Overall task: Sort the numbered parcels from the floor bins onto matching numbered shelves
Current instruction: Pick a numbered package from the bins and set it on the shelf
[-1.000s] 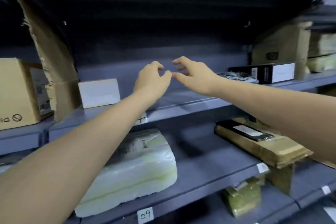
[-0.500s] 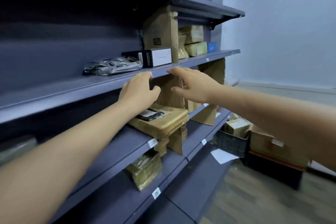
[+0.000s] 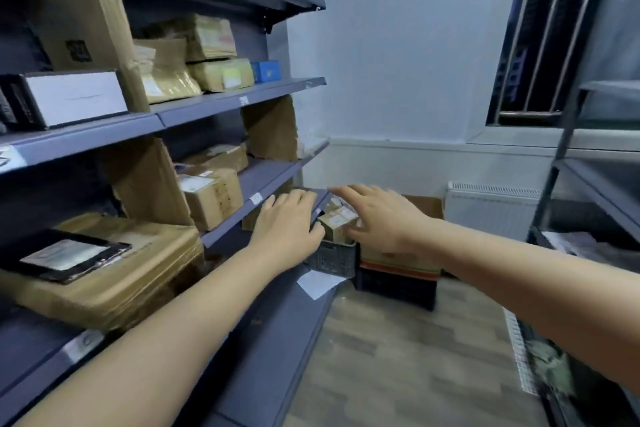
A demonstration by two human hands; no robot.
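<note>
Head view shows two bare forearms stretching away from me, both hands empty. Nearest on the left, a flat cardboard parcel (image 3: 114,274) lies on a low shelf (image 3: 221,236) with a dark flat item on top, its long side running along the shelf front. Further out, the left hand (image 3: 285,230) hangs with fingers loosely spread and slightly bent, close to the shelf's right end; I cannot tell whether it touches the edge. The right hand (image 3: 375,218) reaches forward with fingers straight and apart, gripping nothing.

Beyond the hands, a dark floor bin (image 3: 334,260) sits at the foot of the shelving, with small taped parcels (image 3: 337,222) inside; which way they lie is too blurred to read. A cardboard box (image 3: 422,208) stands just to its right on a second dark crate.

Many parcels already sit on the shelves, so I judge the sorting well underway, with bin parcels yet to place.
</note>
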